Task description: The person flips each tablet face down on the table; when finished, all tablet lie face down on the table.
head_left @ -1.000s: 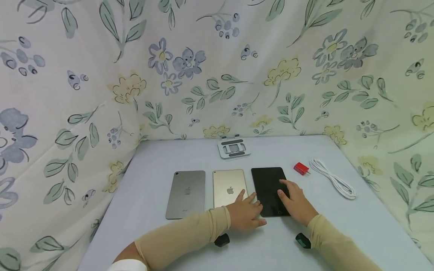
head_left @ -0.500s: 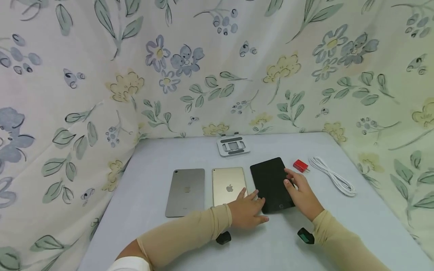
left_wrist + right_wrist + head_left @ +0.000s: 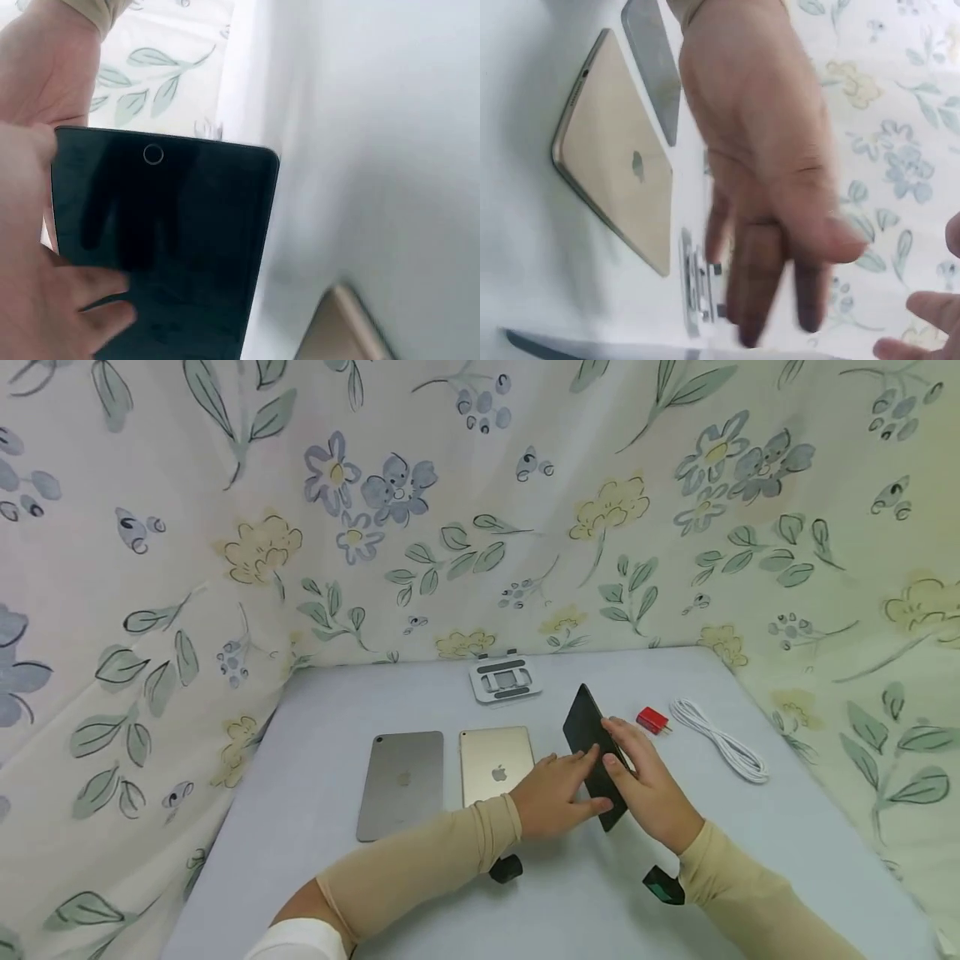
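Observation:
A black tablet with a round home button is tipped up on its side, seen nearly edge-on in the head view. My right hand grips its right long edge, thumb on the near side. Extended fingers of my left hand lie against its dark screen, which reflects a hand in the left wrist view. To the left, a gold tablet lies back up, partly covered by my left hand and sleeve. Beyond it lies a grey tablet, also back up.
A silver folding stand lies at the table's back edge. Right of the black tablet are a red charger plug and a coiled white cable. Floral cloth hangs behind and along both sides of the white table.
My right hand has raised the black tablet from lying flat to standing steeply on its side, screen turned leftward. My left hand has moved from beside the tablet onto its screen.

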Demonstrator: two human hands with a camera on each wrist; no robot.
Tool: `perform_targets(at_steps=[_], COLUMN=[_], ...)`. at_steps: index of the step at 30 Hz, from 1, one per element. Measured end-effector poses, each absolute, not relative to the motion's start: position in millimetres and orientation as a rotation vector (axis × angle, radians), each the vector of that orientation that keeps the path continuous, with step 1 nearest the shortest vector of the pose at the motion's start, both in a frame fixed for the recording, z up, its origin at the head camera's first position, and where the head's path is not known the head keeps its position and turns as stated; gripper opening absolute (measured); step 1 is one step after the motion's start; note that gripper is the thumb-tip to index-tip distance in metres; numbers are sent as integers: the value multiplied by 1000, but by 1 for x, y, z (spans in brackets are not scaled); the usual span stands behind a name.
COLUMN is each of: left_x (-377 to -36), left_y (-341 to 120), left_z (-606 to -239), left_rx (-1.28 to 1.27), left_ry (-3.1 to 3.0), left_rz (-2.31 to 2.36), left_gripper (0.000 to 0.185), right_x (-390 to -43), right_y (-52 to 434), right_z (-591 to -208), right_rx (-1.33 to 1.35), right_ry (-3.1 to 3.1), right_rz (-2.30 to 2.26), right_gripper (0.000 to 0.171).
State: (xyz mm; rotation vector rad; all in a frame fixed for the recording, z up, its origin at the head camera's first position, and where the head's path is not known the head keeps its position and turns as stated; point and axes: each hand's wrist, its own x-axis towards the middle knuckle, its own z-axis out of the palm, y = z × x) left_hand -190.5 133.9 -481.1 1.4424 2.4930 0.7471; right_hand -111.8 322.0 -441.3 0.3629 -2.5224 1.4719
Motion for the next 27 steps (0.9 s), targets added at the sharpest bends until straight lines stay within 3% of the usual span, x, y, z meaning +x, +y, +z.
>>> perform_targets(at_steps=[9,19,27], left_x=[-191,-188,-189], left_y=[111,75,54], left_z=[-479,-489,-492], left_rx=[1586,1598,1567], left_ry=[2527,2690,2672], left_rz=[774,599,490], left_gripper=[92,80,63], right_x=[-116,-139,-141], right_y=[311,311,304], right_z=[-453,-486,-491], right_rx=[303,26,69], right_ry=[-2476,-2831,-2883], right_rz=[1791,1768,1636], right_gripper=[60,71,69])
